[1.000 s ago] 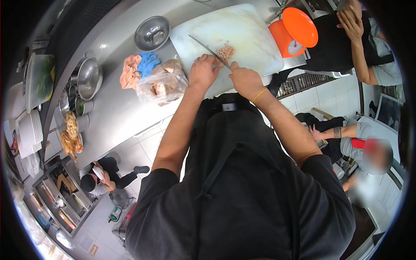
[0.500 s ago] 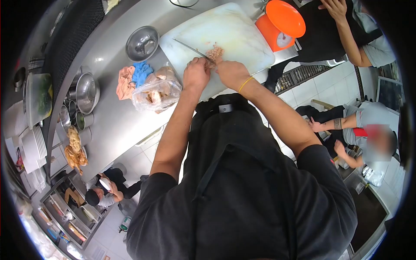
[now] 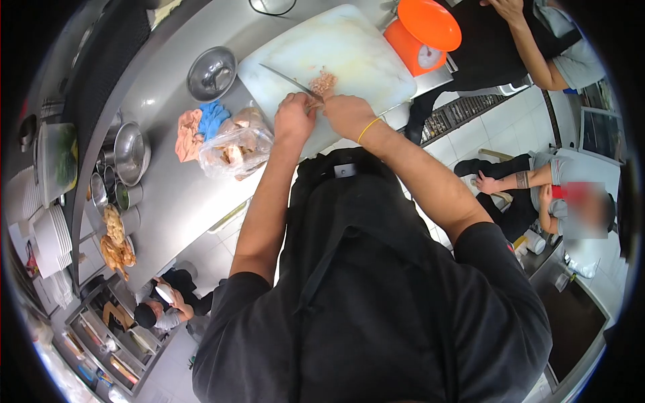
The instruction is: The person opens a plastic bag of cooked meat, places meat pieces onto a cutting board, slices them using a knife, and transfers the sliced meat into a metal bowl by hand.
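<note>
Hands drawn closer together within last second, now almost touching; right hand [image 3: 351, 117] closed round handle of knife [image 3: 285, 75], left hand [image 3: 293, 119] bunched beside blade, grip on small piece unclear; blade work probably now close to left fingertips. Chopped pieces [image 3: 324, 81] heaped just past knife on cutting board [image 3: 363, 40]; outward on desk [image 3: 175, 201], filled plastic bag [image 3: 235, 153], blue cloth [image 3: 213, 117], metal bowl [image 3: 200, 79]

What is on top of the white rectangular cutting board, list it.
Pinkish chopped bits, a long steel knife beside them; whatever lies beneath the left hand and right hand is hidden.
</note>
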`<state>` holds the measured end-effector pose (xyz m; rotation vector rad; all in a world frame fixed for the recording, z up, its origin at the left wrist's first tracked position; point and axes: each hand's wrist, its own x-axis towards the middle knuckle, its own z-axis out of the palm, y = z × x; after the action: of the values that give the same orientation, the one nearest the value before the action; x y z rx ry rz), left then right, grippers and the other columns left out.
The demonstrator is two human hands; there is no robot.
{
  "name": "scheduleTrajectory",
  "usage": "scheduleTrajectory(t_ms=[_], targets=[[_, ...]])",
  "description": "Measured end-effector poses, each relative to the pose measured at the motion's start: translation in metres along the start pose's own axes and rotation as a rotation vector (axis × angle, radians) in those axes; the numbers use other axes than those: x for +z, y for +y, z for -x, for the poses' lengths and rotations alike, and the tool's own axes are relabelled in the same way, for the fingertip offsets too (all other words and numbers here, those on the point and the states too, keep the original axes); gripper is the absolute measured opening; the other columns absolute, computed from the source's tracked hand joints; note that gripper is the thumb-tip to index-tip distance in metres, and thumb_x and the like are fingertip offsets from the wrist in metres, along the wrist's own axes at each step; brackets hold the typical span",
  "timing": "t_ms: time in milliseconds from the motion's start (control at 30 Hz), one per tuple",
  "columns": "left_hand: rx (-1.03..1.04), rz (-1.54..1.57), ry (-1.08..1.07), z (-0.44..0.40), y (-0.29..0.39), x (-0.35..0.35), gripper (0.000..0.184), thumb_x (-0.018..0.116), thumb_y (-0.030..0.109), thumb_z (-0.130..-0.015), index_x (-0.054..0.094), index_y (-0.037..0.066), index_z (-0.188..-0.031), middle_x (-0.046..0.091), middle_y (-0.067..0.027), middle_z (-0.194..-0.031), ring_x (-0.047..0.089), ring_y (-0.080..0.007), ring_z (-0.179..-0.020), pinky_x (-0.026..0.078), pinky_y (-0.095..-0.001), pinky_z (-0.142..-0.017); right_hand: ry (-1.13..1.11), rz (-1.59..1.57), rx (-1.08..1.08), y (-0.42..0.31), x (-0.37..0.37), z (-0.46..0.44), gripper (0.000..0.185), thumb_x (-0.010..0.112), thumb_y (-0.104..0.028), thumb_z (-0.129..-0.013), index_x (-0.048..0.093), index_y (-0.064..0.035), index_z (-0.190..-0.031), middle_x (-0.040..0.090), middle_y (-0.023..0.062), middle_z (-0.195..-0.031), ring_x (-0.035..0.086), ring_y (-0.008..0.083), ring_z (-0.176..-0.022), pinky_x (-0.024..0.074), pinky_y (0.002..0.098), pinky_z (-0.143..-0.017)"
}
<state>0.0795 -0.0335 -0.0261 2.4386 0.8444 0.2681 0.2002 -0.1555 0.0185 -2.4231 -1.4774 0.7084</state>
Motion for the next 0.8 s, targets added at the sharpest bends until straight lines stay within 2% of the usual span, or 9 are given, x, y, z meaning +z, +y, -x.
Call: scheduleTrajectory(t_ms=[133, 267, 333, 400, 433, 467, 533, 633, 800], targets=[[0.017, -0.038, -0.016, 0.000, -0.009, 0.002, 0.026, 0.078, 0.014, -0.084, 0.073, 0.006, -0.109, 0.072, -0.0155, -0.109, 0.070, -0.0377, -0.104, 0.057, -0.0472, -0.091, -0.008, -0.026, 0.059, -0.004, 0.019, 0.009, 0.028, 0.056, -0.021, -0.103, 0.056, 0.0036, -0.116, 0.076, 0.0247, -0.098, 0.075, 0.0430, -0.091, 0.0593, 0.0526, -0.080], [0.081, -0.099, -0.054, -0.006, -0.016, 0.002, 0.023, 0.073, 0.017, -0.088, 0.074, 0.005, -0.109, 0.072, -0.0179, -0.109, 0.070, -0.0394, -0.104, 0.057, -0.0485, -0.092, 0.051, -0.051, -0.025, 0.006, 0.058, -0.004, 0.034, 0.051, -0.019, -0.104, 0.055, 0.0066, -0.126, 0.076, 0.0245, -0.098, 0.076, 0.0408, -0.087, 0.0605, 0.0523, -0.075], [0.089, -0.151, -0.092, -0.011, -0.030, 0.016, 0.021, 0.065, 0.018, -0.093, 0.076, 0.006, -0.107, 0.074, -0.0199, -0.107, 0.069, -0.0405, -0.105, 0.055, -0.0509, -0.093, 0.097, -0.068, -0.042, 0.012, 0.064, -0.007, 0.041, 0.045, -0.018, -0.104, 0.051, 0.0118, -0.132, 0.076, 0.0261, -0.097, 0.077, 0.0377, -0.083, 0.0615, 0.0521, -0.070], [0.166, -0.167, -0.178, -0.014, -0.011, 0.002, 0.026, 0.066, 0.020, -0.095, 0.077, 0.007, -0.114, 0.074, -0.0205, -0.112, 0.069, -0.0403, -0.107, 0.056, -0.0499, -0.094, 0.101, -0.081, 0.067, 0.009, 0.068, -0.013, 0.044, 0.045, -0.016, -0.102, 0.046, 0.0095, -0.138, 0.075, 0.0270, -0.092, 0.077, 0.0386, -0.081, 0.0614, 0.0525, -0.068], [0.119, -0.161, -0.097, -0.012, -0.023, 0.011, 0.026, 0.071, 0.020, -0.092, 0.076, 0.006, -0.113, 0.074, -0.0205, -0.112, 0.069, -0.0413, -0.105, 0.056, -0.0496, -0.093, 0.116, -0.158, 0.111, 0.002, 0.056, -0.006, 0.044, 0.046, -0.018, -0.102, 0.045, 0.0048, -0.140, 0.075, 0.0262, -0.091, 0.076, 0.0402, -0.082, 0.0609, 0.0533, -0.068], [0.162, -0.111, -0.076, -0.009, -0.028, 0.014, 0.027, 0.077, 0.019, -0.088, 0.074, 0.004, -0.111, 0.072, -0.0193, -0.109, 0.070, -0.0415, -0.102, 0.056, -0.0487, -0.090, 0.046, -0.192, 0.136, -0.002, 0.048, -0.002, 0.038, 0.047, -0.021, -0.103, 0.052, 0.0006, -0.134, 0.075, 0.0263, -0.092, 0.077, 0.0411, -0.084, 0.0606, 0.0541, -0.070], [0.178, -0.072, -0.073, -0.007, -0.029, 0.013, 0.027, 0.081, 0.015, -0.084, 0.071, 0.003, -0.106, 0.070, -0.0176, -0.104, 0.070, -0.0400, -0.098, 0.056, -0.0475, -0.087, 0.070, -0.245, 0.180, -0.006, 0.052, -0.001, 0.032, 0.047, -0.024, -0.103, 0.060, -0.0035, -0.125, 0.075, 0.0262, -0.095, 0.076, 0.0419, -0.087, 0.0605, 0.0544, -0.075], [0.115, -0.078, -0.052, -0.004, -0.021, 0.013, 0.029, 0.084, 0.015, -0.083, 0.070, 0.002, -0.104, 0.069, -0.0161, -0.101, 0.069, -0.0376, -0.094, 0.056, -0.0461, -0.084, 0.112, -0.280, 0.228, -0.010, 0.047, 0.005, 0.031, 0.047, -0.026, -0.104, 0.065, -0.0046, -0.118, 0.075, 0.0256, -0.097, 0.076, 0.0429, -0.091, 0.0602, 0.0544, -0.079], [0.119, -0.076, -0.032, -0.005, -0.022, 0.015, 0.026, 0.083, 0.017, -0.084, 0.071, 0.002, -0.101, 0.070, -0.0153, -0.099, 0.070, -0.0360, -0.091, 0.056, -0.0463, -0.082, 0.137, -0.334, 0.211, -0.007, 0.046, 0.011, 0.032, 0.047, -0.026, -0.104, 0.065, -0.0056, -0.120, 0.075, 0.0272, -0.099, 0.075, 0.0456, -0.095, 0.0595, 0.0545, -0.083]])
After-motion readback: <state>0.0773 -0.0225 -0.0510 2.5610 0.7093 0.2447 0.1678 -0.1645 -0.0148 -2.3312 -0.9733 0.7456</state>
